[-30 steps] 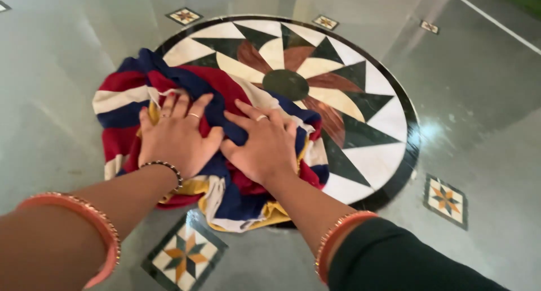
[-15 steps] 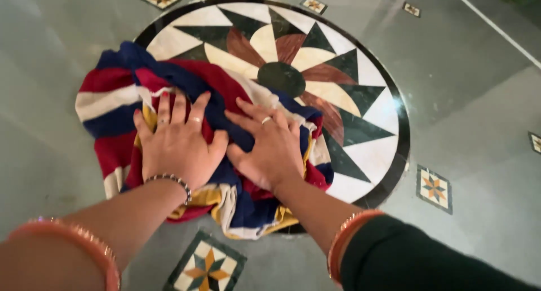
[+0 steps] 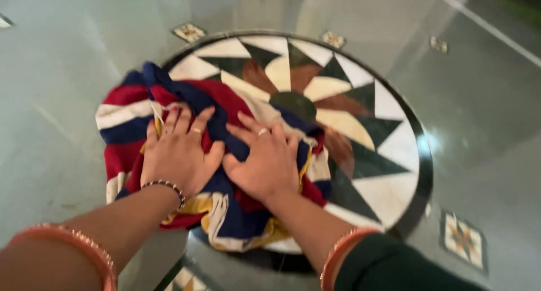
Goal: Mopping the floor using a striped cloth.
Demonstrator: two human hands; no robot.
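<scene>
Your left hand (image 3: 177, 153) and right hand (image 3: 267, 164) lie flat, fingers spread, holding nothing — both press the bunched striped cloth (image 3: 127, 113) on the round floor inlay (image 3: 389, 155), so the wiping seems underway — next, push evenly with both palms.

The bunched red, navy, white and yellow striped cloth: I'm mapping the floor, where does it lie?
In the head view, the striped cloth lies left of centre on the round star-patterned floor inlay's left edge, under both hands.

Your left hand (image 3: 176, 153) and right hand (image 3: 265, 161) press flat, side by side, on the crumpled red, navy, white and yellow striped cloth (image 3: 127, 113). It lies across the round star-patterned marble floor inlay (image 3: 383, 150).
</scene>
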